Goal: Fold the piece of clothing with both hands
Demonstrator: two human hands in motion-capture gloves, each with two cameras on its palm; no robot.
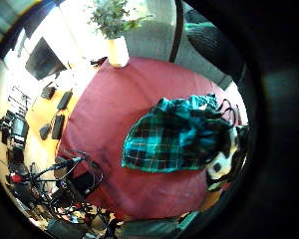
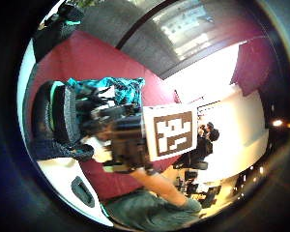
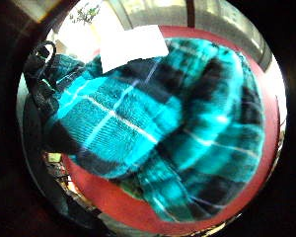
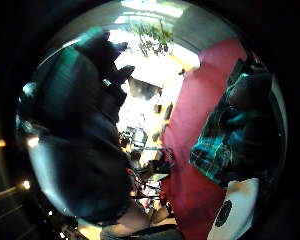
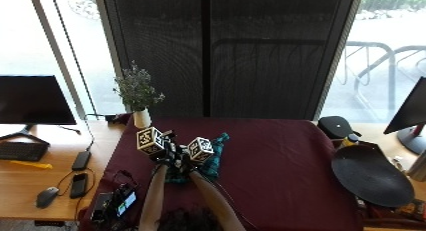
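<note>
Teal-and-black plaid cloth garment (image 5: 212,160) bunches under both hands (image 5: 178,156); grips unreadable here, so square edges before creasing.

No readable text, label, brand, number or sign shows in any of the views.

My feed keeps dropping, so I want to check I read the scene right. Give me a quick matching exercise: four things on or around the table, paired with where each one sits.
Things:
1. plaid garment
2. potted plant
3. black round tray
4. computer mouse

Places:
A. on the wooden desk at the left
B. at the dark red tablecloth's far left corner
C. bunched on the tablecloth under both hands
D. off the tablecloth's right edge

Pairs: 1-C, 2-B, 3-D, 4-A
</note>
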